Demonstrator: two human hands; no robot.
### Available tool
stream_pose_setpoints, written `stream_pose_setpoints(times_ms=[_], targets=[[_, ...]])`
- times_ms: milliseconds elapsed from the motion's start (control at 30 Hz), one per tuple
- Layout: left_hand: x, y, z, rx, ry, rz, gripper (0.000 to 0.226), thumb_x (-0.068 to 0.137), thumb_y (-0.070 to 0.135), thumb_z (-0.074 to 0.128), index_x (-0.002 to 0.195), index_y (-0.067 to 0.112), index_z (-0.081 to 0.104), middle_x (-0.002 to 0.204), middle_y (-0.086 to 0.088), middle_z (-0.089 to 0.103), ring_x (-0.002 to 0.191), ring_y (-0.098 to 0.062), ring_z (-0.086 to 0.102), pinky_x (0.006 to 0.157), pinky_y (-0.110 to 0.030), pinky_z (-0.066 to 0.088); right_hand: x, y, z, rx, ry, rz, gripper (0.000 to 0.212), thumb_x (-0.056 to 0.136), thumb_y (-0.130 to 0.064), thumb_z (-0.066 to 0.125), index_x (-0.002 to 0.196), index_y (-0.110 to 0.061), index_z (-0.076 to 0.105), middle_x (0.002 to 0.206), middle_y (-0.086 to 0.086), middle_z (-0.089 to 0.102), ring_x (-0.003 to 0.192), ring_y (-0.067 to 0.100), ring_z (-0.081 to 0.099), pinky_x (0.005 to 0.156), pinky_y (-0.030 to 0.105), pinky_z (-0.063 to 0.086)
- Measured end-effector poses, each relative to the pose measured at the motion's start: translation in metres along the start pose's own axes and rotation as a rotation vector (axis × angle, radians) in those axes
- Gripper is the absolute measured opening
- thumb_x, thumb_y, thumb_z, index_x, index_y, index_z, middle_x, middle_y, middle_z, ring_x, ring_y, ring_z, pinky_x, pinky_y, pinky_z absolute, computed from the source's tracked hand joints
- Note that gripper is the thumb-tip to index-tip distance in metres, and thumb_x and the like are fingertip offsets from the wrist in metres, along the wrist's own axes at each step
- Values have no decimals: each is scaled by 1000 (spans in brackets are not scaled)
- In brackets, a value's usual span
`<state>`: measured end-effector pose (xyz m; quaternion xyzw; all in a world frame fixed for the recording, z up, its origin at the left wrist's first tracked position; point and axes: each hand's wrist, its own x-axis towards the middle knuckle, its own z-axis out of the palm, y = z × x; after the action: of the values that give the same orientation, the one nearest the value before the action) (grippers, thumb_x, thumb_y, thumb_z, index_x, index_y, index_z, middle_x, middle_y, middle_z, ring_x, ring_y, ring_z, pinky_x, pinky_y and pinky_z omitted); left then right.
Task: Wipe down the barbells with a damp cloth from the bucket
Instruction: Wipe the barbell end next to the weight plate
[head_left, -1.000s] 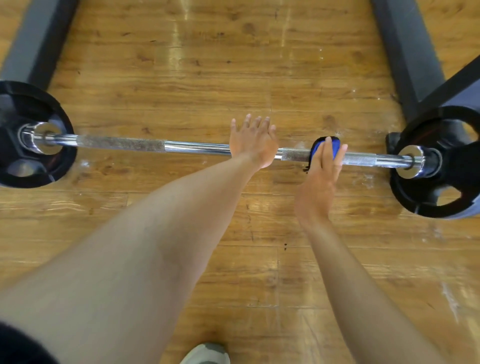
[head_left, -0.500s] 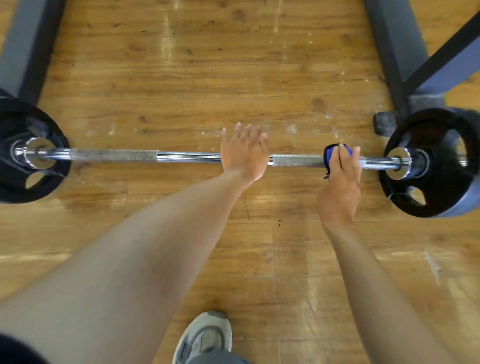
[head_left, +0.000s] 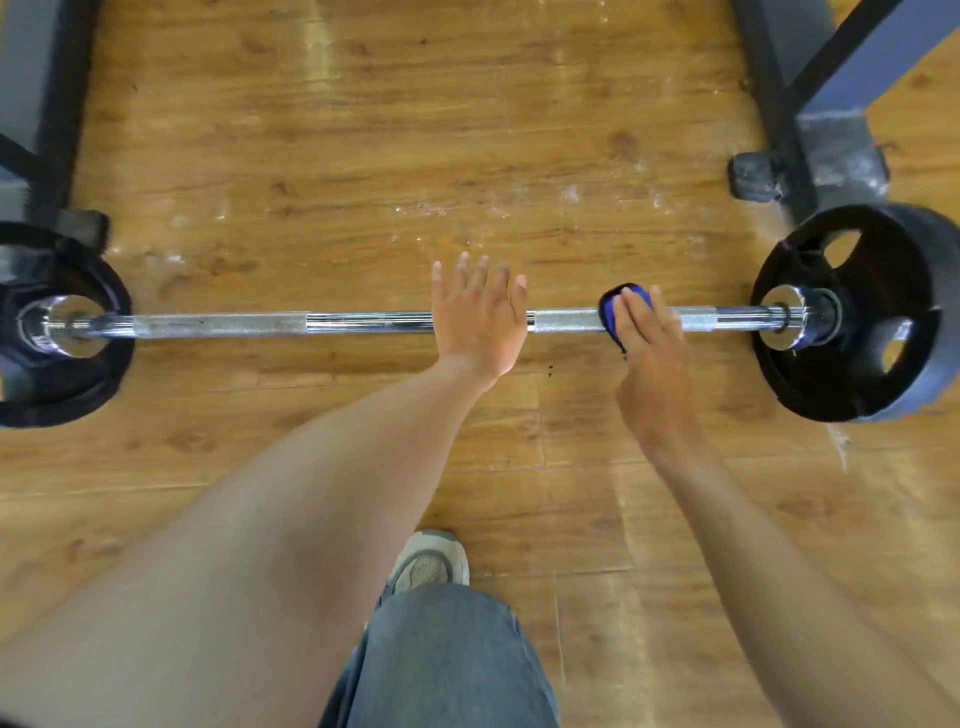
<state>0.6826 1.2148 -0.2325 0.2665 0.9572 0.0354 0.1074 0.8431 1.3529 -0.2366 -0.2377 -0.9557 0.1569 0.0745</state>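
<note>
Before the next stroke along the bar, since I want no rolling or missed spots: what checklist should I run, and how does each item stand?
1. Cloth on bar: ok, the blue cloth wraps the barbell.
2. Right hand on cloth: ok, fingers press it onto the bar.
3. Bar steadied: ok, the left hand lies flat on it, fingers straight.
4. Bar grounded: ok, both plates, left and right, sit on the wooden floor.
5. Cloth damp: cannot tell.
6. Bucket at hand: cannot tell, none in view.
</note>
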Motion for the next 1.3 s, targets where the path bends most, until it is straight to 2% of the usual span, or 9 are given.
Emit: stream_pose_setpoints(times_ms=[100,267,433,567,733,867,1033,1200,1300], targets=[[-23,0,2,33,-28,-2,62,108,45,4,157,24,37,164,-3,34,156,-27,17,126,-52,4,-16,1,-8,14,33,296,80,79,25,50,154,-2,36,163,6,31,156,29,10,117,48,37],[-61,0,4,35,-69,25,65,106,47,0,161,24,26,168,-4,25,157,-27,10,126,-53,2,-53,-11,-6,1,-42,-5,77,76,26,54,148,0,45,156,8,43,153,32,22,121,46,25],[-93,-1,6,-49,-93,27,84,94,63,-13,162,26,20,170,-1,18,158,-23,3,127,-51,-3,-80,-7,-28,-32,-74,287,82,80,20,52,156,-5,32,165,3,25,156,28,6,118,46,34],[-118,-2,9,-81,-134,46,89,90,71,-13,163,29,18,171,1,12,158,-20,-1,127,-49,-4,-112,-13,-26,-44,-141,-15,87,72,27,54,152,-2,39,162,6,35,155,31,16,116,53,35],[-147,-4,16,-108,-128,70,82,96,73,-1,161,28,22,170,2,15,158,-19,-1,127,-48,-3,-134,-6,-35,-74,-86,301,83,79,22,52,156,0,30,165,8,26,156,33,6,123,48,26],[-172,-8,20,-131,-109,114,89,92,75,-2,162,26,22,170,3,16,158,-18,0,127,-47,-3,-157,-10,-31,-30,-148,27,86,75,25,54,154,-5,36,163,3,32,156,27,12,115,51,37],[-205,-3,30,-125,-49,82,87,95,74,3,161,22,27,169,2,20,158,-18,4,127,-45,-3,-179,6,-35,-109,-35,283,81,81,23,54,155,-1,32,163,6,29,156,30,8,125,40,12],[-238,5,42,-121,31,18,85,98,69,1,161,17,26,169,0,22,158,-17,7,127,-44,-4,-221,13,-30,-130,-42,17,87,71,30,53,152,1,38,161,9,35,155,33,14,125,45,14],[-238,24,37,-151,66,49,80,101,62,3,162,14,24,169,0,22,158,-15,8,128,-43,-2,-236,23,-38,-156,-29,197,95,69,29,57,155,-1,32,164,7,30,156,31,9,126,43,11]])
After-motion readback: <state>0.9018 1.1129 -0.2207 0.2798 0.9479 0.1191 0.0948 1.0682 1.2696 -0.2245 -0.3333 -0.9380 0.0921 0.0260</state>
